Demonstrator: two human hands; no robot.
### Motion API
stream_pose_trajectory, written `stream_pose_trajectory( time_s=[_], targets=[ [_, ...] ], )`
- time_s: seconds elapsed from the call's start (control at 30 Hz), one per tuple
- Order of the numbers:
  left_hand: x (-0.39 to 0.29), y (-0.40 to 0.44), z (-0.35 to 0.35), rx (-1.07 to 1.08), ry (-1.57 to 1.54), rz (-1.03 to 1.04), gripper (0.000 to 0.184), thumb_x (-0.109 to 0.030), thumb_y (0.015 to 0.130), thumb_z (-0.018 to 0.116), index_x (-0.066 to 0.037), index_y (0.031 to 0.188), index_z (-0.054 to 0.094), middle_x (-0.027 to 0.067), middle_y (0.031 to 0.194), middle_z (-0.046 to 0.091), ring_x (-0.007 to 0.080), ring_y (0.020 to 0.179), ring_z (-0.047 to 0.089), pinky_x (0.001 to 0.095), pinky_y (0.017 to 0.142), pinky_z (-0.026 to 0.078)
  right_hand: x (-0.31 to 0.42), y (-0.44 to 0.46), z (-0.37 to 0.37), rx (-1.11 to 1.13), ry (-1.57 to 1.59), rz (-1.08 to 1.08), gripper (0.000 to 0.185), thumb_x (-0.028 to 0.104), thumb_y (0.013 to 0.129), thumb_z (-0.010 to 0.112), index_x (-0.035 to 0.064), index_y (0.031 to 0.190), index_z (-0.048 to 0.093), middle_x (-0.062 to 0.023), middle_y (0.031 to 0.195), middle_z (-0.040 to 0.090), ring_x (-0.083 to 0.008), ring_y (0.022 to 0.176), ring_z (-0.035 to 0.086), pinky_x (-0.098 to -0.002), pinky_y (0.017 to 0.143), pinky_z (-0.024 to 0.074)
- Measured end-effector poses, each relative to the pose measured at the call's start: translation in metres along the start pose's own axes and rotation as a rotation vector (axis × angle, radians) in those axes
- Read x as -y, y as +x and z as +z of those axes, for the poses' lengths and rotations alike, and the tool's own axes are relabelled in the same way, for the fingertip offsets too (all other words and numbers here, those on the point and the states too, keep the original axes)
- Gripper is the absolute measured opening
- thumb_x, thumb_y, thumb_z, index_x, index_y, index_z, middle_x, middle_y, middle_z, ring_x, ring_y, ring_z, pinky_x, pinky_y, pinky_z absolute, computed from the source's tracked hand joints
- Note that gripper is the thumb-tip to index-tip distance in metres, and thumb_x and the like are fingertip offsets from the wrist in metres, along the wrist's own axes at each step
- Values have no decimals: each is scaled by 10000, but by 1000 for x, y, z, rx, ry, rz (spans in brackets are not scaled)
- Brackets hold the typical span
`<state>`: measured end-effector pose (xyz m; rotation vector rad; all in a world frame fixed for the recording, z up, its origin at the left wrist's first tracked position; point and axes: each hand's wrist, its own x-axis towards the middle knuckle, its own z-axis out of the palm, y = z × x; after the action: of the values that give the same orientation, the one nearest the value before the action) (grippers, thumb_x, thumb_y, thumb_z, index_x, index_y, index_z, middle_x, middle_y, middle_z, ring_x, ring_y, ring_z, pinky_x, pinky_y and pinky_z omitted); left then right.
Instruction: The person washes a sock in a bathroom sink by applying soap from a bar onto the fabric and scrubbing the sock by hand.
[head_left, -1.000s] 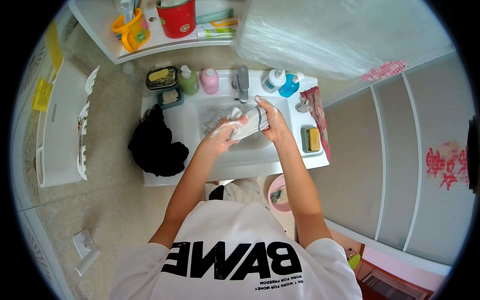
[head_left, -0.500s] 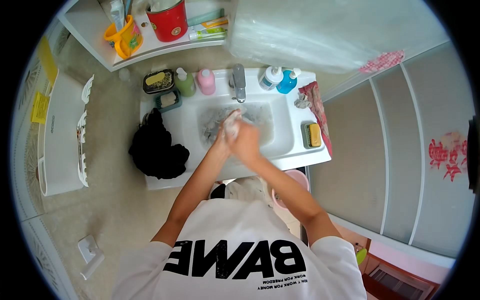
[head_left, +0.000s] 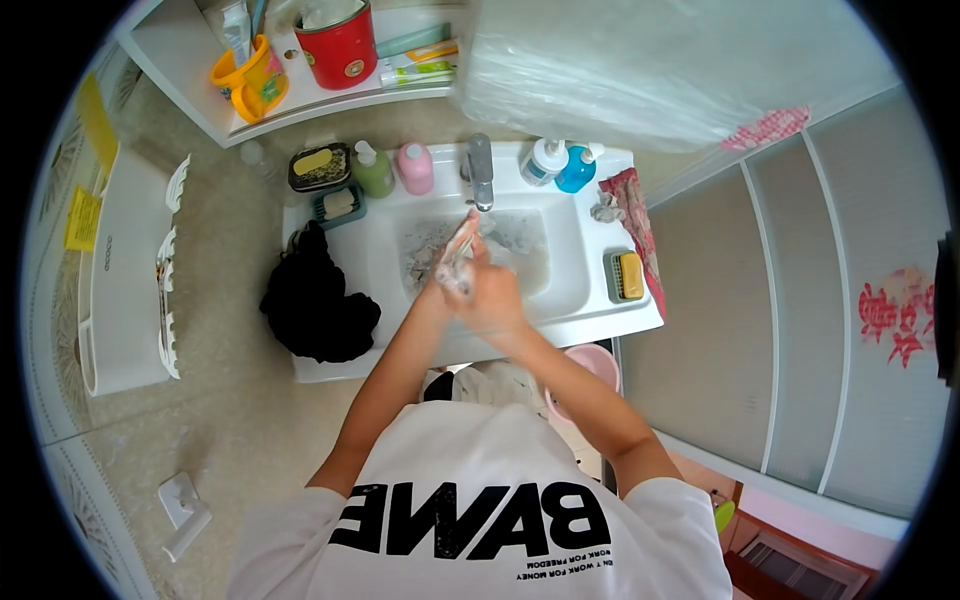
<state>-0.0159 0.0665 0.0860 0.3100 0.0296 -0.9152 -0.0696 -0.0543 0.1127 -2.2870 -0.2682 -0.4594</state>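
Note:
Over the white sink [head_left: 572,262], my two hands are pressed together below the tap [head_left: 480,172]. My left hand [head_left: 460,245] points toward the tap, its fingers fairly straight around a pale, sudsy bundle [head_left: 455,276] that looks like wet cloth. My right hand [head_left: 492,298] is curled into a fist against the same bundle and is slightly blurred; its fingertips are hidden. Beneath the hands, greyish wet fabric [head_left: 424,262] lies in cloudy, foamy water.
Black cloth [head_left: 318,295] is heaped on the sink's left rim. Along the back stand soap dishes [head_left: 338,204], a green bottle [head_left: 373,172], a pink bottle [head_left: 415,170] and a blue pump bottle [head_left: 577,170]. A yellow soap bar [head_left: 630,275] sits at right; a pink basin [head_left: 597,365] is below.
My right hand has shifted slightly down and toward me along the left hand. More of the left fingers and the sudsy bundle now shows.

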Motion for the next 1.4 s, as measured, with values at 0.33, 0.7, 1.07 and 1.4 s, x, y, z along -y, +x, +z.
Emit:
stream_pose_trajectory(
  time_s=[0.33,0.7,1.07,1.4],
  targets=[
    [30,7,7,-296,19,120,223,-382,918,573,-166,971,583,-18,857,579,120,721,544,297,587,439,7,12,4,-145,-138,143,282,248,781,647,-17,688,625,-240,652,603,-402,609,605,-471,563,464],
    [13,3,52,-521,300,193,321,-499,915,533,-184,971,562,-16,825,600,110,624,558,304,537,437,-7,41,-52,-300,1093,816,279,259,925,571,-2,866,650,-80,755,621,-160,656,608,-343,552,472],
    [35,7,50,-392,-62,133,347,-438,959,405,-147,1106,524,-2,735,528,143,641,557,356,588,476,54,20,-11,-174,-245,56,165,152,756,588,11,673,602,-220,660,598,-387,663,621,-440,577,487],
    [30,13,-1,-78,-96,132,187,-348,974,445,-184,932,526,-21,778,600,114,614,583,290,523,465,33,15,6,-194,-220,163,304,212,792,606,-14,588,605,-267,581,573,-447,550,585,-510,547,461]
  ],
)
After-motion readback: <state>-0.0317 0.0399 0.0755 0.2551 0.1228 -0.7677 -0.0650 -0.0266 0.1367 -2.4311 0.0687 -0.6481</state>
